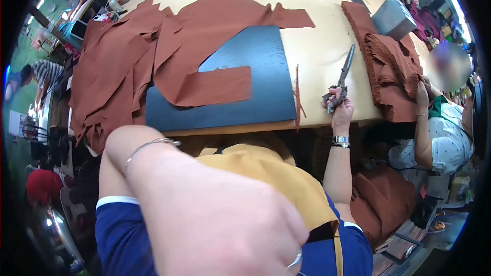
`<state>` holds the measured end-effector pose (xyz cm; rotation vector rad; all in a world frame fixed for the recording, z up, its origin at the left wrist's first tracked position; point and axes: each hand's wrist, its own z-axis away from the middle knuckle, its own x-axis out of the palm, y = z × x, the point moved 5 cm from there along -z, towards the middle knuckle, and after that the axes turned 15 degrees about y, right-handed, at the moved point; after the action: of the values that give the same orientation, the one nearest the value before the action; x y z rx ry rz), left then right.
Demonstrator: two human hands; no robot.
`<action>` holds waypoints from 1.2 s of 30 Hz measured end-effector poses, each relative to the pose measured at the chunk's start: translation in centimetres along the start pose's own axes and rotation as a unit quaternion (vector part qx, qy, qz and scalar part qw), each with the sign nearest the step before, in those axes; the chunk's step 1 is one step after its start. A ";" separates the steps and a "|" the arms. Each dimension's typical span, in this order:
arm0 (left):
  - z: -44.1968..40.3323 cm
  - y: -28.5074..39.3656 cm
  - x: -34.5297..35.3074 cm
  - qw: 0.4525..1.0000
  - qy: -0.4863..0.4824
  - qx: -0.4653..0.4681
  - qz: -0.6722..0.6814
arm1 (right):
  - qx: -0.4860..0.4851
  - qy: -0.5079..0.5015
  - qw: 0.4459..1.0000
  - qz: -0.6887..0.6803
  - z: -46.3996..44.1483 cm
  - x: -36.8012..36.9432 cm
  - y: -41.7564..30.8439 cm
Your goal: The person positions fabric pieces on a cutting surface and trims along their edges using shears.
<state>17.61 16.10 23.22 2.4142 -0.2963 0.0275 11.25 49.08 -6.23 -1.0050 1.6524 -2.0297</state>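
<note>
My left hand (240, 225) is raised close to the camera, large and blurred, with a ring on one finger; its fingers are mostly out of sight. My right hand (339, 103) holds a pair of scissors (346, 69) by cloth-wrapped handles at the table's near edge, blades pointing away. Left of the scissors lie thin brown strips (298, 92). A dark board (271, 92) rests on the table, partly covered by a piece of brown fabric (217, 84).
A heap of brown fabric (112, 71) covers the table's left side. On the right are stacked brown pieces (383, 66) and a metal box (394, 18). A person (445, 133) sits at the right, touching the stack. Other people are farther back and left.
</note>
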 end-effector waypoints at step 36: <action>-3.2 -9.0 0.7 0.988 0.037 -0.051 0.138 | -0.014 0.013 0.999 0.044 0.2 0.0 -0.4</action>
<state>20.48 24.63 19.91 2.2495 -0.5811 0.2210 11.45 49.06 -5.79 -0.9016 1.7123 -1.9752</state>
